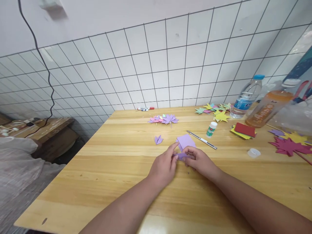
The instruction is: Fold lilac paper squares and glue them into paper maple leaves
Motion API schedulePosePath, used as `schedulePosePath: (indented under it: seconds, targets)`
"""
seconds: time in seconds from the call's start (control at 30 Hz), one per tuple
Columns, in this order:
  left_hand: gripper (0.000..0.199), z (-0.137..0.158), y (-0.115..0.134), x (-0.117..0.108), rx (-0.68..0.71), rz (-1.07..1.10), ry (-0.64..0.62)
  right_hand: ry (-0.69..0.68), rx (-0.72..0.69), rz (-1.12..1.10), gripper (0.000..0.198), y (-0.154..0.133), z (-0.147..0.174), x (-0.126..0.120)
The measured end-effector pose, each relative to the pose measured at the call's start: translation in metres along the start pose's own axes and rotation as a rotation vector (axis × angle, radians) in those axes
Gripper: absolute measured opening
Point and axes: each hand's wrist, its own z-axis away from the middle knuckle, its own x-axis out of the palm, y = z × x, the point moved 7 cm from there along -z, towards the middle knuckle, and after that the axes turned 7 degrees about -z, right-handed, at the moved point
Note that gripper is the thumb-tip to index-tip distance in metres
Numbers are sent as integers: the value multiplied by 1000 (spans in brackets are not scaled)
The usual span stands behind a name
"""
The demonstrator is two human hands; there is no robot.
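Observation:
Between my two hands is a small folded piece of purple paper (181, 156). My left hand (163, 166) pinches its left end, and my right hand (198, 160) grips the right end with bent fingers. Just beyond my fingertips lie flat purple paper squares (186, 141), partly hidden by the hands. A folded purple paper piece (158, 139) rests on the wooden table (117, 182) to the left. A pen (201, 140) lies slantwise to the right of the squares, and a glue stick (211, 129) stands upright behind it.
Paper leaves (163, 119) lie toward the back, with more leaves (219, 114) near the wall. Markers (145, 109) sit at the table's back edge. On the right are a water bottle (246, 97), an orange drink bottle (273, 104), red paper (245, 129), a clear cap (253, 152) and a crimson leaf (290, 146).

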Motion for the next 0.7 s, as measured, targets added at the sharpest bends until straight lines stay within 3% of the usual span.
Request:
schedulePosePath:
  seconds: [0.17, 0.3, 0.47, 0.7]
  targets:
    - [35, 1, 3, 2, 87, -52, -28, 16, -56, -62, 24, 0, -3, -6]
    - [30, 0, 1, 2, 67, 16, -67, 82, -131, 0, 25, -5, -3, -9]
    - [32, -2, -2, 3, 23, 231, -66, 63, -40, -37, 29, 0, -2, -9]
    - [17, -2, -5, 1, -12, 168, -2, -28, 5, -1, 28, 1, -2, -5]
